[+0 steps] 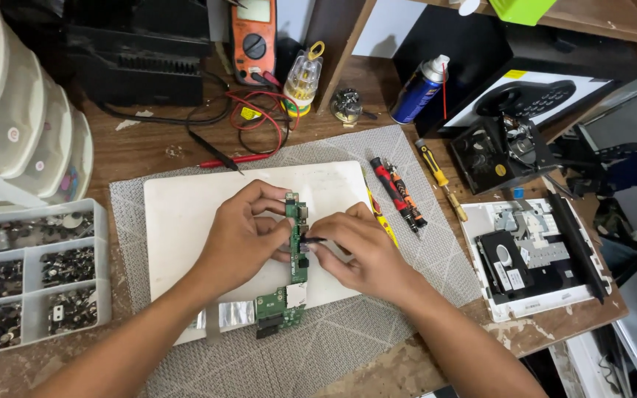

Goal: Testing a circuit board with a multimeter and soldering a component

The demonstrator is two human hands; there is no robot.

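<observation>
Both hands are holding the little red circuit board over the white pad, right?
Not quite: the circuit board is green, not red. The head view shows the left hand and right hand both holding it over the white pad.

Narrow green circuit board [295, 254], flat lengthwise on white laptop lid [186, 221].

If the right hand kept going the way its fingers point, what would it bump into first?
The right hand points left, so it would likely first meet the green circuit board, which the left hand holds, just ahead of it.
</observation>
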